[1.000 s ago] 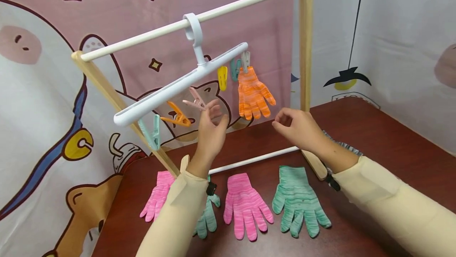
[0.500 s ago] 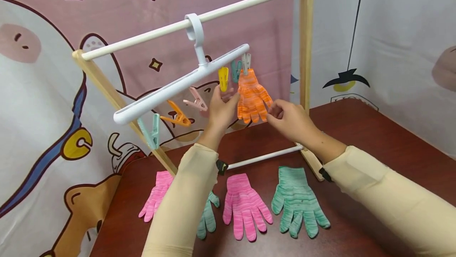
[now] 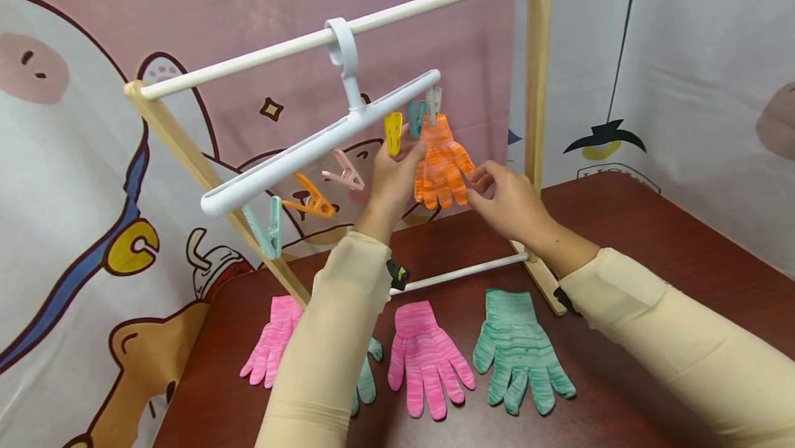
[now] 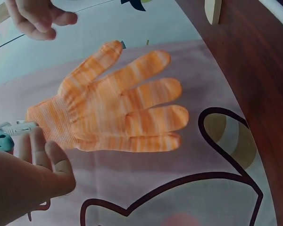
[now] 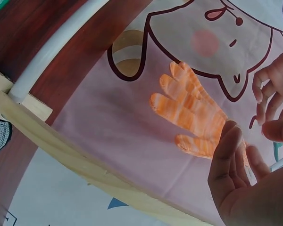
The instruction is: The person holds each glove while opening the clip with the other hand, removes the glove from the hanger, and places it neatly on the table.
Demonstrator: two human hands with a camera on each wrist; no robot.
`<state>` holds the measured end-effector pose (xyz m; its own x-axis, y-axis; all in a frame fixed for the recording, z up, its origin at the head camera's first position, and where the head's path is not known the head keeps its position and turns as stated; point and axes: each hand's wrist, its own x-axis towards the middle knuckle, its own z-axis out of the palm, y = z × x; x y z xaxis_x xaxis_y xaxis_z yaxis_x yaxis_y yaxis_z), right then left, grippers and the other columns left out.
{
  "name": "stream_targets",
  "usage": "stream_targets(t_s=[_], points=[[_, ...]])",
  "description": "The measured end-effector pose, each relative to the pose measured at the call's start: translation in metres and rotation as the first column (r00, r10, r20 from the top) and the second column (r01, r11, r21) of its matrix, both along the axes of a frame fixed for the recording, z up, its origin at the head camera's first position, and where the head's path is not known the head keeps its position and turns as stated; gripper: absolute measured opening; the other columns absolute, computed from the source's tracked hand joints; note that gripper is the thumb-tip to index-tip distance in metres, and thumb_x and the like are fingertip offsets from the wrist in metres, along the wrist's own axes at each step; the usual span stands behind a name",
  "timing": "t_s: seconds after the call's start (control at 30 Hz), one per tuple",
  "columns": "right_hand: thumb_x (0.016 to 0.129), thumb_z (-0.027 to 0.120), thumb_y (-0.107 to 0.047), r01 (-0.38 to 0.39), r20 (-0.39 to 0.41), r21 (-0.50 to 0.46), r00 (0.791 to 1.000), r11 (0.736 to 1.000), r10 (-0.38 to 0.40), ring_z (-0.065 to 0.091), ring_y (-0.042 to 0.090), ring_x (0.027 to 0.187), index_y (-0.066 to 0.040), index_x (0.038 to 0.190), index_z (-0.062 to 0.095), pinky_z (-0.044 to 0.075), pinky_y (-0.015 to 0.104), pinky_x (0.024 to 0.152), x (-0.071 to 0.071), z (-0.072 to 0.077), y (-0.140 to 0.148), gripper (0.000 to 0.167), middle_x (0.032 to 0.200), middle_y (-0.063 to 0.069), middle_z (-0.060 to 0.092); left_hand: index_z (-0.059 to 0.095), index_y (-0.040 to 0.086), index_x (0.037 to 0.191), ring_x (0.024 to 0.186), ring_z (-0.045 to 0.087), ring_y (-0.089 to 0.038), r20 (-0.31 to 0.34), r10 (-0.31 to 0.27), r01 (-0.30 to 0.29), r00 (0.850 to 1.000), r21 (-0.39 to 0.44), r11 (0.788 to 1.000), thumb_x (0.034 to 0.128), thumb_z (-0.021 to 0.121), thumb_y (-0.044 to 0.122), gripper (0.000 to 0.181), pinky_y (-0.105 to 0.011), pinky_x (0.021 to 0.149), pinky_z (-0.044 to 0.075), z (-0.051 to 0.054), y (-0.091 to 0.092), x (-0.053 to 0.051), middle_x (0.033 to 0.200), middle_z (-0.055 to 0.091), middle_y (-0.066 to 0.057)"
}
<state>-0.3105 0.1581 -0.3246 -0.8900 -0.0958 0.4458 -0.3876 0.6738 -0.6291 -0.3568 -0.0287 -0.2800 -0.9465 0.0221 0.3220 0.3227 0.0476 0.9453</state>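
Observation:
An orange striped glove (image 3: 441, 168) hangs by its cuff from a pale grey clip (image 3: 433, 106) at the right end of a white hanger (image 3: 298, 148). Beside that clip is a teal clip (image 3: 417, 119). My left hand (image 3: 395, 175) is at the cuff's left side, just under the teal clip, its fingers loosely bent; the left wrist view (image 4: 35, 174) shows no clear grip. To the right of the glove, my right hand (image 3: 506, 196) has loosely bent fingers; the left wrist view shows it apart from the glove. A yellow clip (image 3: 393, 132) hangs in front of my left hand.
Pink (image 3: 346, 170), orange (image 3: 313, 199) and mint (image 3: 268, 228) clips hang further left. The hanger hooks over a rack's white top bar (image 3: 435, 3). On the table (image 3: 658, 241) lie pink (image 3: 427, 358) and green (image 3: 520, 351) gloves, plus others partly behind my left arm.
My left hand has moved right and up, from the pink clip to beside the orange glove's cuff. My right hand has come slightly left and up, closer to the glove.

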Motion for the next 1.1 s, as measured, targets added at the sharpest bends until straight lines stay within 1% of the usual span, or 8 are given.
stream_targets(t_s=[0.2, 0.33, 0.47, 0.57, 0.7, 0.77, 0.9, 1.1], points=[[0.093, 0.064, -0.023, 0.038, -0.032, -0.034, 0.999, 0.999, -0.039, 0.057, 0.036, 0.105, -0.004, 0.130, 0.052, 0.044, 0.050, 0.083, -0.002, 0.001, 0.000, 0.043, 0.122, 0.020, 0.057, 0.055, 0.011, 0.140, 0.117, 0.063, -0.037, -0.009, -0.021, 0.021, 1.000, 0.065, 0.998, 0.0981, 0.064, 0.016, 0.043, -0.043, 0.106, 0.048, -0.003, 0.001, 0.001, 0.126, 0.063, -0.018], [0.094, 0.063, -0.023, 0.042, -0.049, -0.055, 0.998, 0.998, -0.045, 0.057, 0.036, 0.100, -0.007, 0.142, 0.045, 0.043, 0.048, 0.078, -0.002, 0.003, 0.000, 0.054, 0.131, 0.022, 0.053, 0.057, 0.008, 0.136, 0.114, 0.062, -0.044, -0.023, -0.034, 0.036, 0.999, 0.082, 0.996, 0.0972, 0.066, 0.015, 0.040, -0.039, 0.103, 0.050, -0.005, 0.001, 0.003, 0.123, 0.065, -0.017], [0.094, 0.065, -0.022, 0.036, -0.065, -0.061, 0.997, 0.997, -0.040, 0.055, 0.038, 0.102, -0.008, 0.149, 0.037, 0.044, 0.049, 0.078, -0.002, 0.004, 0.000, 0.063, 0.137, 0.024, 0.049, 0.060, 0.011, 0.133, 0.105, 0.067, -0.040, -0.051, -0.012, 0.013, 0.999, 0.029, 0.999, 0.0956, 0.069, 0.022, 0.040, -0.032, 0.098, 0.053, -0.006, 0.002, 0.005, 0.118, 0.069, -0.013], [0.094, 0.066, -0.022, 0.034, -0.067, -0.065, 0.997, 0.997, -0.038, 0.053, 0.041, 0.109, -0.007, 0.151, 0.035, 0.045, 0.054, 0.083, -0.002, 0.005, 0.001, 0.067, 0.137, 0.026, 0.048, 0.061, 0.011, 0.131, 0.102, 0.069, -0.038, -0.073, 0.001, -0.002, 0.997, -0.015, 1.000, 0.0953, 0.069, 0.028, 0.040, -0.033, 0.097, 0.054, -0.007, 0.003, 0.007, 0.116, 0.070, -0.011], [0.094, 0.066, -0.022, 0.036, -0.063, -0.075, 0.997, 0.997, -0.041, 0.054, 0.042, 0.115, -0.005, 0.152, 0.034, 0.047, 0.058, 0.089, -0.001, 0.005, 0.002, 0.068, 0.137, 0.026, 0.050, 0.062, 0.010, 0.128, 0.099, 0.069, -0.038, -0.089, -0.004, 0.001, 0.996, -0.027, 1.000, 0.0961, 0.068, 0.029, 0.038, -0.036, 0.097, 0.054, -0.007, 0.006, 0.010, 0.114, 0.070, -0.014], [0.095, 0.065, -0.023, 0.045, -0.066, -0.075, 0.997, 0.996, -0.050, 0.058, 0.041, 0.112, -0.005, 0.151, 0.035, 0.050, 0.056, 0.086, 0.000, 0.005, 0.003, 0.067, 0.135, 0.025, 0.053, 0.062, 0.010, 0.128, 0.098, 0.069, -0.036, -0.087, -0.015, 0.013, 0.996, -0.022, 1.000, 0.0967, 0.067, 0.028, 0.037, -0.034, 0.096, 0.054, -0.007, 0.007, 0.013, 0.114, 0.070, -0.016], [0.096, 0.064, -0.024, 0.067, -0.081, -0.072, 0.994, 0.995, -0.073, 0.066, 0.034, 0.094, -0.003, 0.144, 0.046, 0.055, 0.047, 0.073, 0.004, 0.005, 0.004, 0.055, 0.117, 0.021, 0.066, 0.062, 0.011, 0.129, 0.099, 0.068, -0.034, -0.069, -0.040, 0.039, 0.997, -0.022, 0.999, 0.0977, 0.065, 0.028, 0.035, -0.032, 0.094, 0.054, -0.008, 0.009, 0.016, 0.111, 0.070, -0.013], [0.098, 0.062, -0.023, 0.074, -0.153, -0.067, 0.985, 0.995, -0.083, 0.060, 0.024, 0.064, -0.002, 0.107, 0.066, 0.045, 0.031, 0.056, 0.009, 0.002, 0.006, 0.023, 0.083, 0.014, 0.070, 0.062, 0.016, 0.129, 0.099, 0.069, -0.030, -0.050, -0.062, 0.060, 0.997, -0.051, 0.997, 0.0983, 0.064, 0.032, 0.034, -0.034, 0.095, 0.053, -0.010, 0.009, 0.023, 0.107, 0.070, -0.007]])
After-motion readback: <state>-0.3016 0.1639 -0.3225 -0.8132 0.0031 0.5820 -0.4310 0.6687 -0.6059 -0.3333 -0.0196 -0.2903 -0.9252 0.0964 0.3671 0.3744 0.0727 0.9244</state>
